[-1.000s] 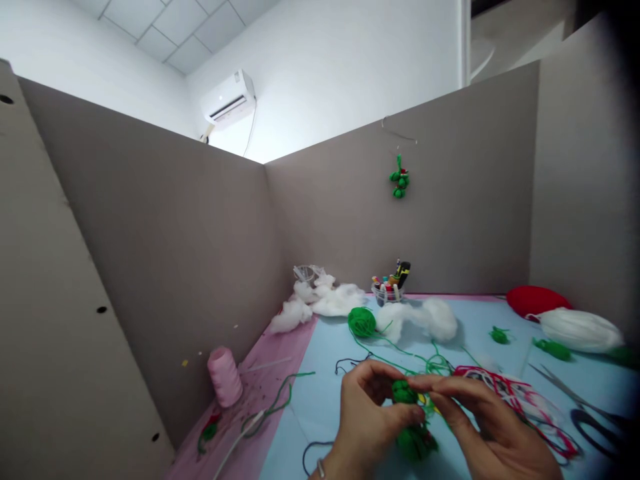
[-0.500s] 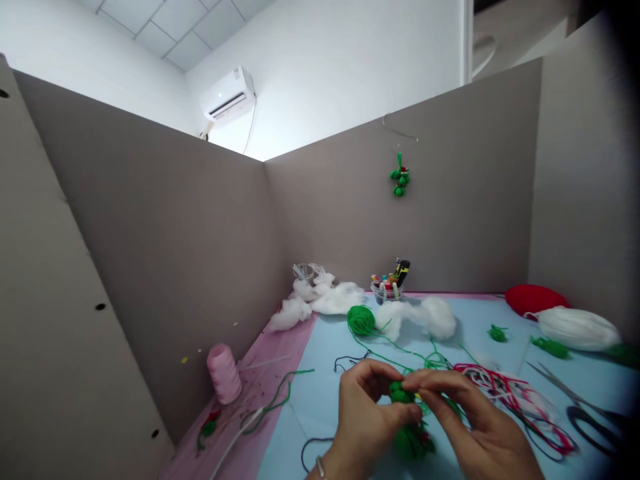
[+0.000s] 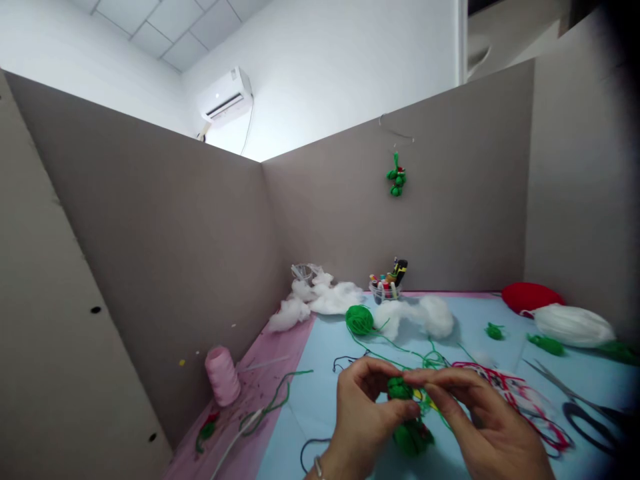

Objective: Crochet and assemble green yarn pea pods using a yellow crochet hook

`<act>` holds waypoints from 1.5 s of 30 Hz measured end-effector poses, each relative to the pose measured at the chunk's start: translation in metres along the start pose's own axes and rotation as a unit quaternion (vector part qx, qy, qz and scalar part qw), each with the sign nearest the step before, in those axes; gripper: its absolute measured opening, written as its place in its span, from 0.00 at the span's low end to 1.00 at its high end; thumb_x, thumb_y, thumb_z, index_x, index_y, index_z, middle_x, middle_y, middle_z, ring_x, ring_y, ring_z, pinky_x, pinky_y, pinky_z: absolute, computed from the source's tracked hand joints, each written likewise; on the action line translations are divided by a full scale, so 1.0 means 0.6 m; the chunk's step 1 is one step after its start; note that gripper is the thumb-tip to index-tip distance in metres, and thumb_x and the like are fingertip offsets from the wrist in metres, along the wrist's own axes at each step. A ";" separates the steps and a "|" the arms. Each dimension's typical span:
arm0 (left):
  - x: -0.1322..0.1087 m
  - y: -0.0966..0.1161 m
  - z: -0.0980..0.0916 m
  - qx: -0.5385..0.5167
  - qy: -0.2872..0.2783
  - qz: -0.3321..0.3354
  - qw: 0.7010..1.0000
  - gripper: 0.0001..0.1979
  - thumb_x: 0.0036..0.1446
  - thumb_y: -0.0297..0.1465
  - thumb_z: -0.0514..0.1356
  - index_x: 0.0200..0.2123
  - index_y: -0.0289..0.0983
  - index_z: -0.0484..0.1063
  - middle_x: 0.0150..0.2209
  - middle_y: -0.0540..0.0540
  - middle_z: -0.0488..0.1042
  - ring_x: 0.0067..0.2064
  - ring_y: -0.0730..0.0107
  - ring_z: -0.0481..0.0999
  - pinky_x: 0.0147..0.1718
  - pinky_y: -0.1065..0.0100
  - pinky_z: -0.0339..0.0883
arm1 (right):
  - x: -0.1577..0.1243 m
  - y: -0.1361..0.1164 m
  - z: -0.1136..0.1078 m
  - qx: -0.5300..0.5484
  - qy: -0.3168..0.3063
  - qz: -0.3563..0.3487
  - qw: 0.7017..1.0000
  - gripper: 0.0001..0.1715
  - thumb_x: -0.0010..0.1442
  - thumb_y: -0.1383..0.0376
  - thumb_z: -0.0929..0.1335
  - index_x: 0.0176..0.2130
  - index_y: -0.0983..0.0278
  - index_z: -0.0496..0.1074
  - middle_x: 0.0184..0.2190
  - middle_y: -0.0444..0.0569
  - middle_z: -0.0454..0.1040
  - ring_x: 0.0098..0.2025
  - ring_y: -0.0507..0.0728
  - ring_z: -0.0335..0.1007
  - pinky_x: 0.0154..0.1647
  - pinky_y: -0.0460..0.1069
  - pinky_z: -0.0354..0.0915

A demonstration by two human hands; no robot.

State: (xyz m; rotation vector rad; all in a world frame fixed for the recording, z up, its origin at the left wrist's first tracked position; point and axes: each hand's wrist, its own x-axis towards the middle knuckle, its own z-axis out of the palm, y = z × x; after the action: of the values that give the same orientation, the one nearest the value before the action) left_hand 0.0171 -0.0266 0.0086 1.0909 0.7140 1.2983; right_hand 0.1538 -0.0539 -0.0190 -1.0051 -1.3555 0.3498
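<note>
Low in the view, my left hand (image 3: pixel 361 415) is closed around a small green crocheted piece (image 3: pixel 412 437), gripping its rounded upper part between thumb and fingers. The piece hangs below the thumb and shows small red bits on its right side. Against the top of it, my right hand (image 3: pixel 483 419) holds thumb and forefinger in a pinch; whatever lies between those fingertips is too small to make out. A yellow bit (image 3: pixel 419 398) shows between the two hands, beside the green piece.
Behind my hands lie a green yarn ball (image 3: pixel 359 320), white stuffing (image 3: pixel 435 317) and a basket of tools (image 3: pixel 386 291). Scissors (image 3: pixel 575 397) and tangled red yarn (image 3: pixel 525 393) are at right. A pink thread cone (image 3: pixel 222 377) stands left. A green crocheted ornament (image 3: pixel 397 180) hangs on the partition.
My right fingertips have shifted slightly on top of the green piece, and the yellow bit shows more. The whole view has moved a little; my left hand keeps its hold.
</note>
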 end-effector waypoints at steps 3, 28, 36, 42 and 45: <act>0.000 -0.002 -0.002 0.002 -0.006 0.005 1.000 0.19 0.26 0.15 0.69 0.26 0.34 0.73 0.27 0.49 0.75 0.31 0.72 0.73 0.32 0.73 0.66 | -0.001 -0.001 0.001 -0.011 0.007 0.001 1.000 0.06 0.61 0.60 0.67 0.35 0.59 0.73 0.34 0.46 0.80 0.36 0.54 0.78 0.36 0.40 0.72; 0.006 -0.011 -0.005 0.052 0.003 0.023 0.998 0.18 0.26 0.14 0.67 0.26 0.33 0.73 0.27 0.49 0.74 0.32 0.70 0.72 0.32 0.71 0.65 | 0.015 -0.006 -0.001 0.032 -0.031 -0.006 0.999 0.06 0.60 0.61 0.67 0.32 0.58 0.73 0.32 0.45 0.78 0.37 0.53 0.77 0.39 0.41 0.71; 0.005 -0.003 -0.001 0.015 0.008 0.000 1.000 0.18 0.24 0.15 0.68 0.24 0.34 0.73 0.25 0.50 0.74 0.29 0.73 0.71 0.30 0.73 0.64 | 0.018 0.001 -0.004 -0.024 -0.030 -0.067 0.997 0.04 0.62 0.65 0.66 0.34 0.58 0.70 0.31 0.44 0.78 0.35 0.52 0.76 0.36 0.41 0.71; 0.003 -0.016 -0.006 0.016 -0.005 -0.040 0.999 0.20 0.21 0.17 0.71 0.24 0.33 0.73 0.25 0.49 0.75 0.29 0.73 0.72 0.30 0.73 0.64 | 0.029 -0.010 -0.011 -0.123 -0.150 -0.301 0.934 0.10 0.58 0.71 0.63 0.34 0.59 0.72 0.31 0.45 0.78 0.34 0.56 0.74 0.34 0.48 0.67; 0.002 -0.016 -0.004 0.038 -0.006 -0.010 0.999 0.19 0.23 0.16 0.70 0.25 0.33 0.73 0.26 0.49 0.75 0.30 0.72 0.72 0.32 0.73 0.65 | 0.029 -0.012 -0.010 -0.069 -0.079 -0.127 0.986 0.08 0.61 0.66 0.64 0.31 0.59 0.71 0.28 0.45 0.76 0.31 0.55 0.74 0.32 0.46 0.68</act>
State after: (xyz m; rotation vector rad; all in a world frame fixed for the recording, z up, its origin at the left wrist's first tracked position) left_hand 0.0188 -0.0242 -0.0009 1.1487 0.7684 1.2542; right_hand 0.1614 -0.0475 -0.0020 -0.9172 -1.6511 0.1472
